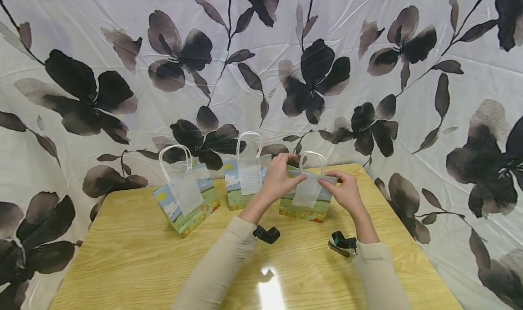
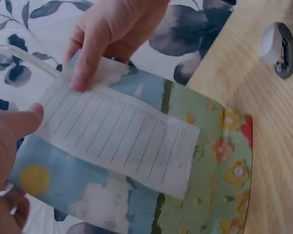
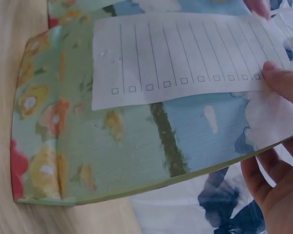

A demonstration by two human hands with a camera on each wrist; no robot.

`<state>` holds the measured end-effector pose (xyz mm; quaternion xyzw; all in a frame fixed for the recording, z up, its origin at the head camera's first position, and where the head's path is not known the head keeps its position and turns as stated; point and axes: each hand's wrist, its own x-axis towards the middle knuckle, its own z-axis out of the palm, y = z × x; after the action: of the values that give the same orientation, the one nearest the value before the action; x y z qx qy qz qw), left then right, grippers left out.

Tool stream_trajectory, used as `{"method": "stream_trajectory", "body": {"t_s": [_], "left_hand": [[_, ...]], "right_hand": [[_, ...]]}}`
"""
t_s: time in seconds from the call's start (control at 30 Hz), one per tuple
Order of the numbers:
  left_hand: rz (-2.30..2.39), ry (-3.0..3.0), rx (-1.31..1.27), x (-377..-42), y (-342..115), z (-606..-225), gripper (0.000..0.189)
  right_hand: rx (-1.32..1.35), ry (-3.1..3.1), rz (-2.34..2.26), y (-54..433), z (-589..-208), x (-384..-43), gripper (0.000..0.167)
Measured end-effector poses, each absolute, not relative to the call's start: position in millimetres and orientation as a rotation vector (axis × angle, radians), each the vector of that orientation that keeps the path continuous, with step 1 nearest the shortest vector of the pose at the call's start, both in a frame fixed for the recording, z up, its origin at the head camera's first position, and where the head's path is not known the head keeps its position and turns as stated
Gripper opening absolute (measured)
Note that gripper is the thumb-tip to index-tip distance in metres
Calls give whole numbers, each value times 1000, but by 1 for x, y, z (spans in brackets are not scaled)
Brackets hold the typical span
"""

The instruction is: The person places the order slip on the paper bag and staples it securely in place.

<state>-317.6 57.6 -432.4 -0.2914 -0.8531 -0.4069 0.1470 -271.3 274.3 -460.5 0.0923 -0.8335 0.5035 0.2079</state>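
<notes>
A small paper gift bag (image 1: 288, 209) with a painted meadow, blue sky and white handles stands at the right of the row. A lined white checklist sheet (image 2: 122, 131) lies against its front near the handle. My left hand (image 1: 278, 178) holds the bag's upper left side, thumb in front near the sheet's edge. My right hand (image 1: 345, 189) pinches the upper right side, its thumb pressing the sheet's edge and its fingers behind the bag (image 3: 132, 141). How the sheet is attached is hidden.
Two similar bags with lined sheets stand to the left: a middle bag (image 1: 234, 196) and a tilted left bag (image 1: 208, 194). A white and grey stapler (image 2: 273, 46) lies on the wooden table (image 1: 135, 255) near my right wrist. Floral cloth (image 1: 261, 92) hangs behind.
</notes>
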Motion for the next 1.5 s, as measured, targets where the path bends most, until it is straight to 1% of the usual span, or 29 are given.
{"method": "stream_trajectory", "body": {"t_s": [0.07,0.3,0.43,0.8,1.03,1.4,1.5], "left_hand": [[-1213,-2529,-837,-319,59,-433,54],[-1306,-2599,-808,-322,62,-436,28],[-1294,-2580,-817,-325,62,-436,22],[-1292,-2575,-895,-329,61,-433,20],[-1333,-2595,-882,-330,61,-434,16],[-1343,-2618,-870,-332,61,-436,17],[-1356,-2625,-867,-332,62,-437,18]], "right_hand": [[254,-2335,1388,274,-459,-271,16],[230,-2359,1399,273,-454,-272,18],[227,-2364,1392,273,-452,-272,18],[216,-2426,1360,275,-451,-275,18],[202,-2446,1359,275,-454,-277,17],[234,-2424,1378,276,-457,-277,17],[235,-2418,1381,280,-460,-272,22]]}}
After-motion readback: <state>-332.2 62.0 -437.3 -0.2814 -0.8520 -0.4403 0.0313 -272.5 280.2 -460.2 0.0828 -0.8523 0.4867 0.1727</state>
